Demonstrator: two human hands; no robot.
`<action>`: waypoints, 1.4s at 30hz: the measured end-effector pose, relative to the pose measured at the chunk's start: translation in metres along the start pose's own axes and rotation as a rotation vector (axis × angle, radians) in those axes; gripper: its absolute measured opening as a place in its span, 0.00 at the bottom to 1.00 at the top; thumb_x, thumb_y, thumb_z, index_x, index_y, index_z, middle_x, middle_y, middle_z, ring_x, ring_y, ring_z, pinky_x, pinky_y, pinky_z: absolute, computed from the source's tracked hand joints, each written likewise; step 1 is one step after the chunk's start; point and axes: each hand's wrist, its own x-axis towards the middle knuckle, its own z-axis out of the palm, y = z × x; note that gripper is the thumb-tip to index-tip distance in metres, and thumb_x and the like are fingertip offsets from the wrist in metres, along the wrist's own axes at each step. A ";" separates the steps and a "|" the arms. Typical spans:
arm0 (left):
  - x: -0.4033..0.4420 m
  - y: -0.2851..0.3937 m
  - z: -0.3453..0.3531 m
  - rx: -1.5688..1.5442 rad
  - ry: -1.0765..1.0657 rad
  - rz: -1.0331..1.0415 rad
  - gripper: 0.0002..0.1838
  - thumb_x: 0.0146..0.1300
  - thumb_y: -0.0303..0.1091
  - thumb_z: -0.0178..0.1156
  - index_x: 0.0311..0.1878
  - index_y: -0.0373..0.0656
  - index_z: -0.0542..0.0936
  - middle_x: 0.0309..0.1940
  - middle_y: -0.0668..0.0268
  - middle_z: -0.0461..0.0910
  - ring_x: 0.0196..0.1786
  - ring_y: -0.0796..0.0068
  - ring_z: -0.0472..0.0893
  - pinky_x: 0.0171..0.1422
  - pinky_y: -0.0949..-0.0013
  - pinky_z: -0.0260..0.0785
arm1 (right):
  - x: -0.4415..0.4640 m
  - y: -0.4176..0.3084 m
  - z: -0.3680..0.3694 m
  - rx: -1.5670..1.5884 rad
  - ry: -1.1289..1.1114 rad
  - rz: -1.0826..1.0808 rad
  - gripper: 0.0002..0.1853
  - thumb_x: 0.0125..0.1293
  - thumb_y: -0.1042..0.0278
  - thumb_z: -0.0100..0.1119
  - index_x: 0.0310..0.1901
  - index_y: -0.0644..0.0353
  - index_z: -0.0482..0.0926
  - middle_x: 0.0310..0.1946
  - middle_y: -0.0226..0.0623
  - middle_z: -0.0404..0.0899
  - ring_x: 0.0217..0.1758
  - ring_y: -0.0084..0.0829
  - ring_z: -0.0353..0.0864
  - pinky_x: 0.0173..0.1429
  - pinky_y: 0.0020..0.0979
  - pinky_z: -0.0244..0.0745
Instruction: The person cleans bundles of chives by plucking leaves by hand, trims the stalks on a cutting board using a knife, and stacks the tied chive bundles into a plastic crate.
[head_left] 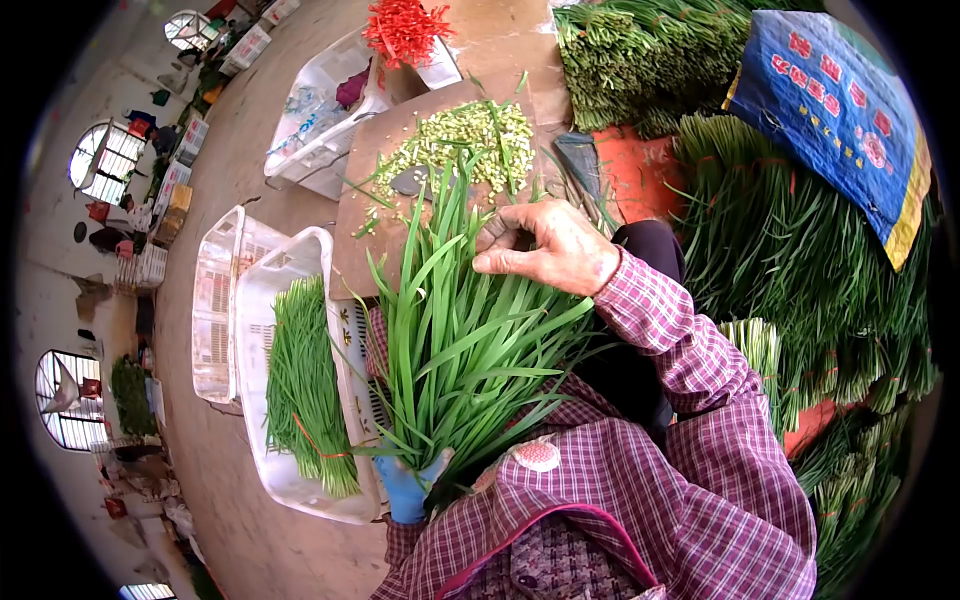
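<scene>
A loose bunch of garlic chives (450, 330) lies across my front, its long flat green leaves fanning out. My left hand (405, 488), in a blue glove, is wrapped round the bunch at its lower end. Bare and with curled fingers, my right hand (550, 245) is at the upper right of the bunch. Its thumb and forefinger are bent towards each other against the leaves; what lies between them is hidden. Just beyond, a brown board (365, 255) carries a heap of cut pale stem ends (480, 140), with a dark flat piece partly showing among them.
A white basket (265, 440) at left holds a banded bundle of chives (308, 380); another crate (215, 310) stands beside it. Red ties (405, 32) sit by a white crate (318, 175) at the back. Stacked chives (770, 220) and a blue sack (835, 110) lie at right.
</scene>
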 end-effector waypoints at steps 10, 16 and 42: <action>0.004 0.008 0.003 -0.078 -0.070 0.019 0.36 0.45 0.37 0.78 0.54 0.34 0.71 0.41 0.59 0.79 0.38 0.66 0.82 0.43 0.64 0.77 | 0.011 0.033 0.027 0.620 0.590 0.000 0.11 0.67 0.64 0.61 0.34 0.65 0.79 0.26 0.26 0.79 0.30 0.17 0.74 0.36 0.24 0.70; 0.004 0.023 0.006 -0.377 -0.074 -0.257 0.36 0.45 0.32 0.78 0.55 0.33 0.70 0.41 0.60 0.79 0.40 0.69 0.81 0.43 0.68 0.78 | -0.010 0.019 -0.008 0.199 0.063 0.018 0.23 0.70 0.47 0.54 0.41 0.64 0.81 0.29 0.33 0.80 0.35 0.22 0.76 0.44 0.30 0.73; 0.009 0.035 0.018 0.117 0.021 0.084 0.29 0.35 0.42 0.78 0.40 0.38 0.76 0.30 0.55 0.76 0.32 0.51 0.77 0.37 0.57 0.69 | -0.034 0.018 -0.055 -0.239 0.591 -0.118 0.11 0.59 0.66 0.66 0.43 0.59 0.82 0.28 0.35 0.78 0.30 0.31 0.79 0.37 0.31 0.74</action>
